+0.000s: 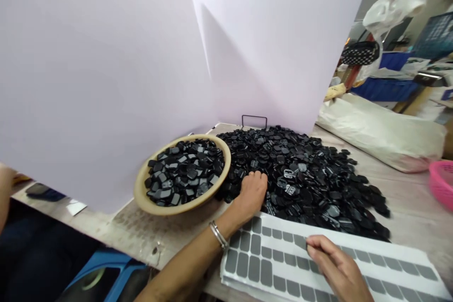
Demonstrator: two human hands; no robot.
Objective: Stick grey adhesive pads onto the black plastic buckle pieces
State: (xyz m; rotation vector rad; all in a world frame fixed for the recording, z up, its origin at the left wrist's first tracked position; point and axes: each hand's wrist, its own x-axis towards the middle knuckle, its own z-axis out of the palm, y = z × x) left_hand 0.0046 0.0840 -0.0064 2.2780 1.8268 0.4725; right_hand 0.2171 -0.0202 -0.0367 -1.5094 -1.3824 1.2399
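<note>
My left hand (253, 189), with a silver bangle (218, 235) on its wrist, reaches to the near left edge of a heap of small black plastic pieces (304, 170). Its fingers are curled down among them; the tips are hidden, so what they grip cannot be made out. A white backing sheet (300, 281) with rows of grey stickers lies in front of the heap. Over it, my right hand (336, 264) pinches a grey sticker (300, 241) by its edge between thumb and forefinger.
Left of the heap, a beige basin (139, 193) holds many black pieces with grey faces. Tall white boards (99, 80) screen the back and left. At right are a pale sack (382, 132) and a pink basket (442, 181). Another person's arm (4, 193) shows at far left.
</note>
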